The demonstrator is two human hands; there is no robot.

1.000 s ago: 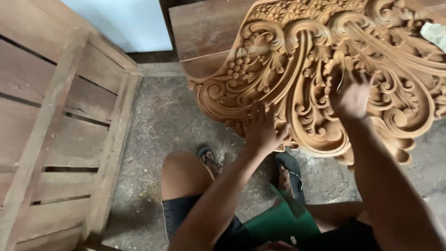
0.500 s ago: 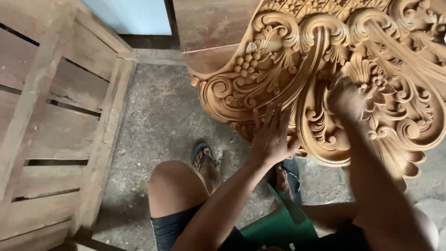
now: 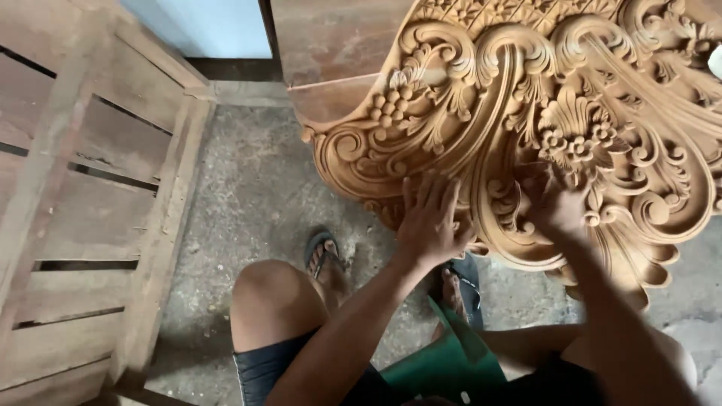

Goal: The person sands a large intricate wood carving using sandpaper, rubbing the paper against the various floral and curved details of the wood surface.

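we see left hand (image 3: 430, 222) flat, fingers spread on carved wood panel (image 3: 526, 120) | right hand (image 3: 558, 204) fingers curled on a scroll, what it pinches we cannot tell | panel leans above knees, over concrete floor (image 3: 256, 188) | carving looks complete, surface bare, unfinished | slatted crate (image 3: 83, 188) left

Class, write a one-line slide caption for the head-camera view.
Seated above a concrete floor, a person presses the left hand and right hand on an ornate carved wooden panel.
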